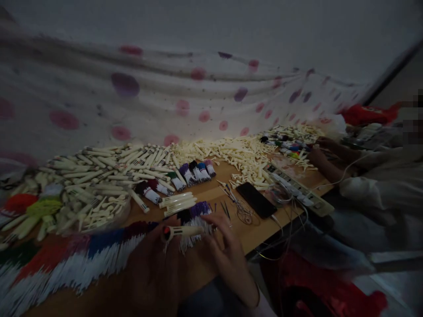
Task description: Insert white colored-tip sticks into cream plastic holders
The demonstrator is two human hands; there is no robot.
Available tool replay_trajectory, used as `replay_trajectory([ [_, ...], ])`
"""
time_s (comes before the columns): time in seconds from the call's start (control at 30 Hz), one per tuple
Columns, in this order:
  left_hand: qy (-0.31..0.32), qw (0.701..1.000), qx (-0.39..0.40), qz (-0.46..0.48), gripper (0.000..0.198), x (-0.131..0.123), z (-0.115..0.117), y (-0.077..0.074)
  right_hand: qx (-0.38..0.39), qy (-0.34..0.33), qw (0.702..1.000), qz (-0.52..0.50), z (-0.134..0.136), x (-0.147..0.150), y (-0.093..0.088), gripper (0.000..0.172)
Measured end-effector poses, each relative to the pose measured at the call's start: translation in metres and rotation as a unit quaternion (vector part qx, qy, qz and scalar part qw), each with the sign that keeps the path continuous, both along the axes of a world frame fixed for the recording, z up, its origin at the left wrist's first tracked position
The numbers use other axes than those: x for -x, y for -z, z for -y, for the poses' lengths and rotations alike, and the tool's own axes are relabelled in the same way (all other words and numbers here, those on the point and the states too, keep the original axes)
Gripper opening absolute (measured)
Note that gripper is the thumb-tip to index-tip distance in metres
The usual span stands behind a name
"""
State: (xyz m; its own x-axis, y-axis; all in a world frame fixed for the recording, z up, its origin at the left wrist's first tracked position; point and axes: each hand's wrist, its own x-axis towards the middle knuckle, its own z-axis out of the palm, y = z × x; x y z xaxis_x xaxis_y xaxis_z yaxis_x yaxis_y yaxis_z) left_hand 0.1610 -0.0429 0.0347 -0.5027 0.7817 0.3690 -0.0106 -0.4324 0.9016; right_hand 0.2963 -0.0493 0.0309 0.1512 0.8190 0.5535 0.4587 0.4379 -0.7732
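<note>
My left hand (153, 264), dark in shadow, is closed around a cream pen barrel (185, 230) with slots in its side. The barrel lies level, and a red and black part shows in its left end. At its narrow right end are the thumb and curved fingers of my right hand (229, 255), which seem to pinch it. Just behind my hands lie bundles of thin white pen refills with purple tops (200, 209) and black tops (184, 215). Several assembled-looking cream barrels (178, 202) rest side by side beyond them.
Refill rows (102, 259) line the front left. Behind are piled barrels (99, 165), a tub of cream tips (105, 215) and loose tips (228, 152). A phone (256, 199), tweezers (225, 209), cables and a power strip (300, 189) lie right. Another person's hands (319, 154) work farther right.
</note>
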Motion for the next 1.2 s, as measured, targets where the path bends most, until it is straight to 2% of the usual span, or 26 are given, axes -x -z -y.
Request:
replay_trajectory([
  [0.07,-0.025,0.999,0.022,-0.021,0.03,0.012,-0.006,-0.002,0.015,0.101,0.992,0.071,-0.007,-0.02,0.01,0.021],
  [0.13,-0.046,0.994,0.04,-0.089,0.036,0.023,-0.011,-0.001,0.039,0.148,0.984,0.093,-0.017,-0.044,0.019,0.019],
  [0.2,-0.033,0.989,0.068,-0.131,0.035,0.026,-0.011,0.004,0.071,0.183,0.974,0.116,-0.027,-0.064,0.027,0.023],
  [0.27,0.006,0.99,0.116,-0.077,0.034,0.023,-0.007,0.012,0.118,0.2,0.961,0.15,-0.037,-0.077,0.034,0.027],
  [0.37,0.032,0.981,0.189,0.012,0.039,0.011,0.003,0.02,0.189,0.213,0.936,0.209,-0.048,-0.081,0.042,0.028],
  [0.53,0.056,0.978,0.202,0.007,0.039,0.001,0.008,0.024,0.264,0.224,0.898,0.27,-0.059,-0.073,0.046,0.022],
  [0.67,0.07,0.978,0.191,0.038,0.038,-0.002,0.007,0.023,0.268,0.207,0.904,0.262,-0.06,-0.081,0.04,0.026],
  [0.83,0.071,0.976,0.191,0.078,0.032,-0.002,0.006,0.014,0.231,0.169,0.942,0.175,-0.046,-0.091,0.031,0.026],
  [0.93,0.06,0.984,0.157,0.058,0.028,0.003,0.002,0.013,0.216,0.122,0.968,0.035,-0.037,-0.075,0.03,0.025],
  [1.03,0.064,0.992,0.104,-0.02,0.026,0.013,-0.003,0.017,0.224,0.087,0.969,-0.051,-0.033,-0.05,0.031,0.027],
  [1.1,0.025,0.994,0.076,-0.079,0.027,0.022,-0.006,0.018,0.275,0.045,0.959,-0.059,-0.031,-0.038,0.034,0.028],
  [1.2,-0.087,0.989,0.073,-0.099,0.028,0.038,-0.01,0.014,0.321,-0.045,0.946,-0.007,-0.029,-0.034,0.04,0.026],
])
